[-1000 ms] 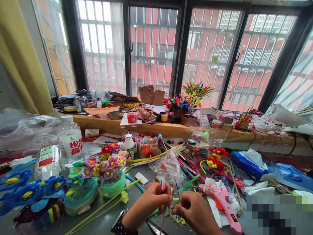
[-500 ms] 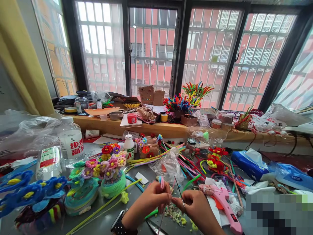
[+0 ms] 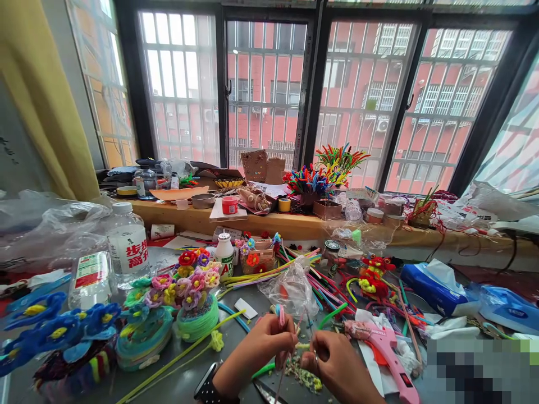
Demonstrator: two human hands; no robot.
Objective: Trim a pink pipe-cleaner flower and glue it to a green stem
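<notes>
My left hand [image 3: 264, 343] is closed in a pinch on a thin pipe-cleaner stem with a pink loop [image 3: 281, 315] sticking up above the fingers. My right hand [image 3: 332, 362] is closed close beside it, pinching the same thin stem near its yellow-green part [image 3: 302, 346]; a ring shows on one finger. The two hands almost touch over the grey table [image 3: 185, 381]. Yellow-green fluff clippings [image 3: 304, 377] lie just below them. A dark watch [image 3: 207, 388] is on my left wrist.
A pink glue gun [image 3: 385, 350] lies right of my right hand. Flower baskets of pipe cleaners [image 3: 194, 292], blue flowers [image 3: 54, 331] and water bottles [image 3: 127, 247] stand left. Loose pipe cleaners [image 3: 295, 269], a plastic bag [image 3: 290, 289], tissue packs [image 3: 433, 283] and a cluttered sill [image 3: 295, 221] lie beyond.
The hands have drawn slightly closer together and the thin stem between them has shifted; the view has tilted a little. Everything else on the table stays put.
</notes>
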